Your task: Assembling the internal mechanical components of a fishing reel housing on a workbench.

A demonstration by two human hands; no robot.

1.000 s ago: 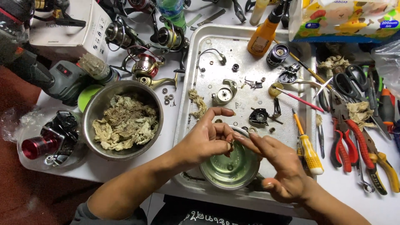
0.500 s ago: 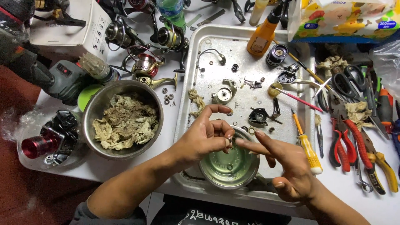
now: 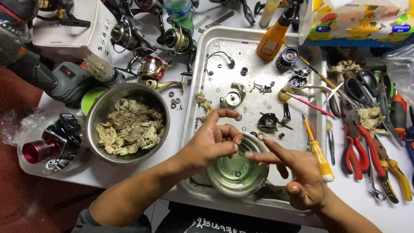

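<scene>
The left hand (image 3: 213,142) reaches in from the lower left, fingers curled, index finger arched upward, thumb tucked against the fingertips. The right hand (image 3: 297,172) (palm partly upturned) extends its index finger leftward, toward the other hand.

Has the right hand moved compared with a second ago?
Yes. The right hand has drawn back toward the tray's near right corner; its fingers, earlier meeting the left hand over the small bowl, now only reach the bowl's right rim.

Bowl of rags (image 3: 127,125); pliers (image 3: 356,144); yellow screwdriver (image 3: 318,150); tissue box (image 3: 358,19).
</scene>
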